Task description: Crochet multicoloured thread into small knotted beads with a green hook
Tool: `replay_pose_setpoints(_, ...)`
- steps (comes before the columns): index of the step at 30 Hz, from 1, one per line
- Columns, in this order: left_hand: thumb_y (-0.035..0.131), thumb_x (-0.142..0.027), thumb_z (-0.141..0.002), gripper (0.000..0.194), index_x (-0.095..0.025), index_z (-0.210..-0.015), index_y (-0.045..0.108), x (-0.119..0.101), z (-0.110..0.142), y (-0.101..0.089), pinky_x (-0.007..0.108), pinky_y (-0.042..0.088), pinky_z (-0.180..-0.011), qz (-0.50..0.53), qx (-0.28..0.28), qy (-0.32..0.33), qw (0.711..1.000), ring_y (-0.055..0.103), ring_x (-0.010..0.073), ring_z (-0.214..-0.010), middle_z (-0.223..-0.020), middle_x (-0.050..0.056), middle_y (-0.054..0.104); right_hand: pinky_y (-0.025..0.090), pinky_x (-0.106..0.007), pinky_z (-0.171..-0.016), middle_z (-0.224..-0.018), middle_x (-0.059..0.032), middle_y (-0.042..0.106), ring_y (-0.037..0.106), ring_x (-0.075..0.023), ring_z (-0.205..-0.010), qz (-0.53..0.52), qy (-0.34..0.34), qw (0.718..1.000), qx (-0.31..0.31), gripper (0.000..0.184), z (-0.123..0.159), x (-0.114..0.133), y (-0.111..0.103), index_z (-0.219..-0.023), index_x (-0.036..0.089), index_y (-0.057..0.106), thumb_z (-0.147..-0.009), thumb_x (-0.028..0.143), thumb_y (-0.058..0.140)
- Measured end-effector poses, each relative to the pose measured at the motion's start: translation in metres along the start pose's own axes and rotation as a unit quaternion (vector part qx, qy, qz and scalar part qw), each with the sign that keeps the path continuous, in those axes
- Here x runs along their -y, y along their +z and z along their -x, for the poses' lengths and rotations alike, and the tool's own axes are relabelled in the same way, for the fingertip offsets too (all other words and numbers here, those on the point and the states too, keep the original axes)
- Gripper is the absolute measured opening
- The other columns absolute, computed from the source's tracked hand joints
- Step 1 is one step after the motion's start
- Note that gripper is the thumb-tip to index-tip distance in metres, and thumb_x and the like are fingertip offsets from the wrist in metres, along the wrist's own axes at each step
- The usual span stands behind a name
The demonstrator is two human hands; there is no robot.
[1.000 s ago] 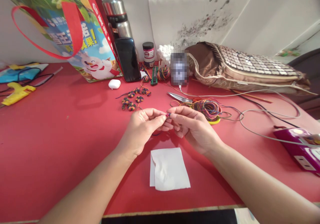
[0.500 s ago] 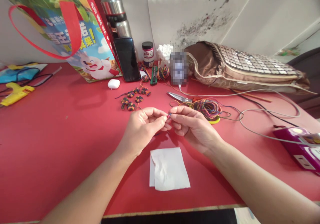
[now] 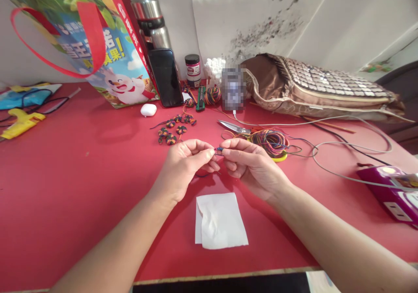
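Note:
Between my two hands is a short piece of multicoloured cord (image 3: 218, 149), pinched at both ends. My left hand (image 3: 187, 164) grips its left end between thumb and forefinger. The right end sits in the pinch of my right hand (image 3: 250, 160). A dark loose strand hangs below the left fingers. Just beyond my left hand lie several round knotted cord balls (image 3: 171, 139) on the red table (image 3: 98, 188). A coil of multicoloured cord (image 3: 271, 143) rests behind my right hand, over scissors (image 3: 233, 126) whose blades point left. Nearer me lies a folded white tissue (image 3: 222, 221).
At the back stand a printed bag (image 3: 127, 82), a thermos (image 3: 152, 23), a black phone (image 3: 166, 77), a small jar (image 3: 193, 70) and a brown sequinned cushion (image 3: 326, 86). A white cable (image 3: 346, 145) crosses the right side to a purple power strip (image 3: 392, 193). A yellow tool (image 3: 22, 122) lies far left.
My left hand has shifted slightly left, away from the right fingertips, so more of the cord shows between them. The right hand has hardly moved.

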State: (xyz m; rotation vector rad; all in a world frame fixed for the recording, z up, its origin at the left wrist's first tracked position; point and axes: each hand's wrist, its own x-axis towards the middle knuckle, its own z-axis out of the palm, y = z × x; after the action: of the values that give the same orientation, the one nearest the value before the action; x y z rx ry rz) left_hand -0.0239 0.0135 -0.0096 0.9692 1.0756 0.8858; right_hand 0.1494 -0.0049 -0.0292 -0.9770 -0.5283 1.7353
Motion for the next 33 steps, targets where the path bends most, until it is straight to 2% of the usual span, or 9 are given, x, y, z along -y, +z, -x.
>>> replay_pose_setpoints(10, 0.092, -0.032, -0.071, 0.025, -0.015, -0.077, 0.074, 0.0003, -0.0003, -0.0013, 0.02, 0.054, -0.056, 0.023, 0.028, 0.001, 0.999, 0.07, 0.0115, -0.057, -0.065, 0.001, 0.075, 0.034, -0.018, -0.046, -0.058, 0.0042, 0.062, 0.051, -0.0067, -0.052, 0.014, 0.005, 1.0, 0.001, 0.036, 0.001, 0.0005, 0.0, -0.081, 0.016, 0.077, -0.057, 0.026, 0.103)
replay_pose_setpoints(18, 0.089, -0.029, -0.07, 0.023, -0.016, -0.081, 0.073, 0.0, -0.0006, -0.0005, 0.02, 0.053, -0.052, 0.013, 0.016, 0.005, 1.0, 0.07, 0.0127, -0.054, -0.06, -0.001, 0.072, 0.036, -0.019, -0.045, -0.058, 0.0044, 0.062, 0.051, -0.0068, -0.051, 0.031, -0.006, 0.999, 0.009, 0.038, 0.0009, 0.0007, 0.0006, -0.082, 0.016, 0.077, -0.057, 0.029, 0.104)
replay_pose_setpoints(27, 0.089, -0.025, -0.069, 0.022, -0.015, -0.079, 0.073, -0.0019, 0.0009, 0.0024, 0.02, 0.055, -0.053, 0.01, 0.007, 0.021, 1.0, 0.07, 0.0122, -0.055, -0.063, -0.002, 0.071, 0.038, -0.02, -0.045, -0.058, 0.0031, 0.064, 0.054, -0.0081, -0.052, 0.041, 0.003, 0.999, 0.018, 0.042, -0.0006, -0.0013, -0.0004, -0.082, 0.016, 0.078, -0.055, 0.033, 0.106)
replay_pose_setpoints(33, 0.089, -0.026, -0.072, 0.021, -0.016, -0.082, 0.074, -0.0023, 0.0028, 0.0033, 0.024, 0.058, -0.057, -0.011, 0.011, 0.04, 0.999, 0.071, 0.0141, -0.058, -0.066, 0.0, 0.072, 0.038, -0.02, -0.047, -0.058, 0.0034, 0.063, 0.053, -0.0079, -0.053, 0.043, -0.015, 0.999, 0.016, 0.04, 0.0001, -0.0004, 0.0007, -0.077, 0.017, 0.077, -0.056, 0.034, 0.106)
